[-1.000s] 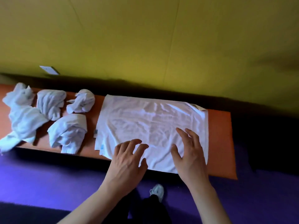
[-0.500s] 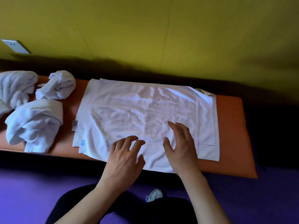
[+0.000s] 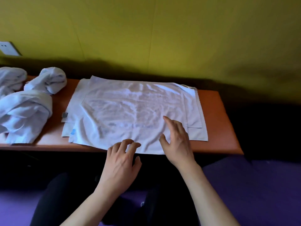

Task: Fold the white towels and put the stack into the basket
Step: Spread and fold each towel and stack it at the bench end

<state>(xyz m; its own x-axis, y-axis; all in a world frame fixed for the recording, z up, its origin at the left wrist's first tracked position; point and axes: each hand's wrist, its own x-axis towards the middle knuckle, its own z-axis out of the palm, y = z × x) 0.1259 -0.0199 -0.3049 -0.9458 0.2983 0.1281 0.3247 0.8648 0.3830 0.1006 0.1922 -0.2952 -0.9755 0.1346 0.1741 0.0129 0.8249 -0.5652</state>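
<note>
A flat white towel (image 3: pixel 130 111) lies spread on the orange bench (image 3: pixel 216 121). Both hands are loose, holding nothing: the left hand (image 3: pixel 121 162) at 6 o'clock of the towel, the right hand (image 3: pixel 177 141) at 5 o'clock, fingertips touching it. Crumpled towels (image 3: pixel 27 108) sit at 9 o'clock.

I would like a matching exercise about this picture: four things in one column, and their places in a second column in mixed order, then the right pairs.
Things:
1. flat towel
2. crumpled towels
3. left hand
4. wall socket

Places:
A. on the yellow wall, far left
B. at the near edge of the flat towel, fingers curled
C. spread over the middle of the orange bench
D. heaped on the left part of the bench

Pairs: 1-C, 2-D, 3-B, 4-A
</note>
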